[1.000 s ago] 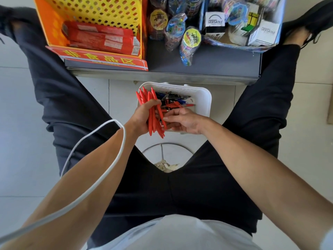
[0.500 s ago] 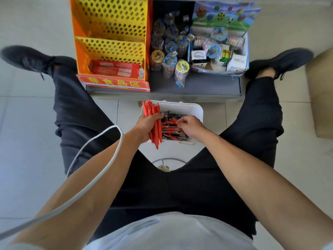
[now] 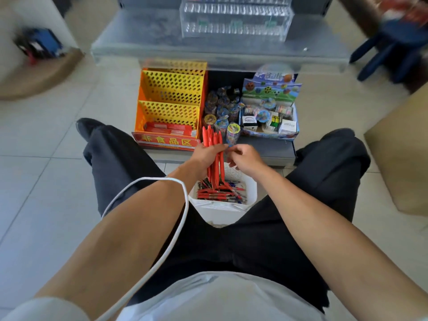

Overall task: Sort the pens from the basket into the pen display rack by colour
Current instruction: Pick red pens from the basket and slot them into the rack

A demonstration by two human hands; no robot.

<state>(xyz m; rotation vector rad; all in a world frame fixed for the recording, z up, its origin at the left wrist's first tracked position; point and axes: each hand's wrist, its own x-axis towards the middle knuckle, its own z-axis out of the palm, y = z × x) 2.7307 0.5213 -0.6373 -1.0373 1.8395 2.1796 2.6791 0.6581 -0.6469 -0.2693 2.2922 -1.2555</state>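
My left hand (image 3: 207, 156) is shut on a bundle of red pens (image 3: 215, 149), held upright above the white basket (image 3: 251, 198). The basket sits on the floor between my legs and holds several more red, blue and dark pens (image 3: 220, 193). My right hand (image 3: 246, 158) hovers just right of the bundle, fingers curled near the pens; whether it grips one I cannot tell. A clear acrylic pen display rack (image 3: 234, 18) stands on the grey upper shelf (image 3: 143, 40) at the top of the view, blurred.
On the lower shelf stand an orange and yellow perforated rack (image 3: 171, 100) with red packets, wrapped toys (image 3: 220, 107) and a box of small toys (image 3: 271, 117). A white cable (image 3: 148, 262) loops over my left arm. A blue stool (image 3: 391, 49) stands far right.
The view has tilted up, revealing the upper shelf and clear rack. My left hand lifted the red pens above the basket. My right hand left the basket and rose beside the bundle.
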